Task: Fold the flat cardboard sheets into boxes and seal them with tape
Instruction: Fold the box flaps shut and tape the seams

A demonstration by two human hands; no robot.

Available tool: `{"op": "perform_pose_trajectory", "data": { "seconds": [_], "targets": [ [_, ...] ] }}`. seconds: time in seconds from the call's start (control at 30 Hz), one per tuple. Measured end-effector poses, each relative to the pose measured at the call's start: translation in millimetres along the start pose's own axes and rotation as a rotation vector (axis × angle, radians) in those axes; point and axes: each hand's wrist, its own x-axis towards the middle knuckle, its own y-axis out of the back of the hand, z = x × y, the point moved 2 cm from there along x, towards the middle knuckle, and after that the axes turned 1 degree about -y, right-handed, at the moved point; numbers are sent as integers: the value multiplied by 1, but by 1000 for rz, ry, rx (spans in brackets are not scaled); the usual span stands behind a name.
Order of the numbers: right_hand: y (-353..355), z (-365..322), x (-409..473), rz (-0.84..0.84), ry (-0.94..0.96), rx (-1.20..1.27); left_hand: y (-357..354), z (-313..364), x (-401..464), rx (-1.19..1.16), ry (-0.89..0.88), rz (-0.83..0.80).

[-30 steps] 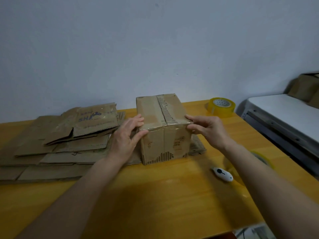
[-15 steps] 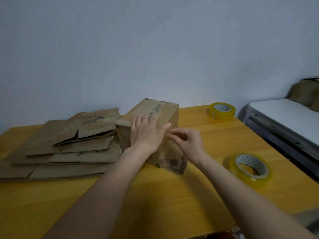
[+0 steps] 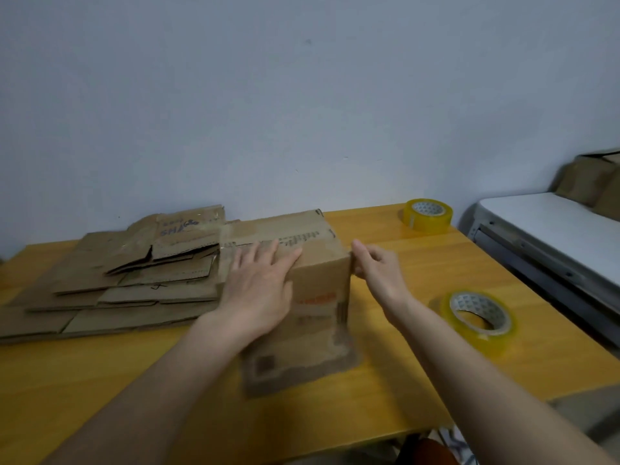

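Left hand (image 3: 258, 290) flat, fingers straight, pressing box (image 3: 315, 280) top, right hand (image 3: 377, 268) curled on its right edge

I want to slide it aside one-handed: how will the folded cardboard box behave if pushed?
The cardboard box is probably light. Standing tall, with the left hand flat on top, a high push might tip it. The table looks smooth, so it likely slides.
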Motion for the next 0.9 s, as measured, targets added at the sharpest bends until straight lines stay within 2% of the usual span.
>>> {"op": "perform_pose_trajectory", "data": {
  "seconds": [0.1, 0.23, 0.27, 0.33, 0.43, 0.5, 0.63, 0.8, 0.9],
  "targets": [
    [-2, 2, -23, 6, -12, 147, -3, 18, 4, 15, 21, -22],
    [25, 3, -7, 337, -40, -23, -4, 46, 5, -28, -204, 17],
    [32, 1, -1, 365, -69, -28, -2, 48, 6, -52, -261, 19],
    [41, 2, 8, 290, -149, 3, 5, 45, 14, -130, -317, 4],
    [46, 7, 9, 198, -163, -26, 11, 47, 21, -178, -270, -49],
    [47, 9, 3, 213, -138, 1, 8, 59, 21, -62, -244, -132],
    [50, 13, -7, 257, -97, -1, 9, 56, 33, 165, -313, -265],
    [49, 16, -13, 197, -7, -155, 15, 42, 48, 267, -312, -276],
    [67, 29, -12, 156, 12, -389, 15, 40, 49, 290, -316, -254]
  ]
}}
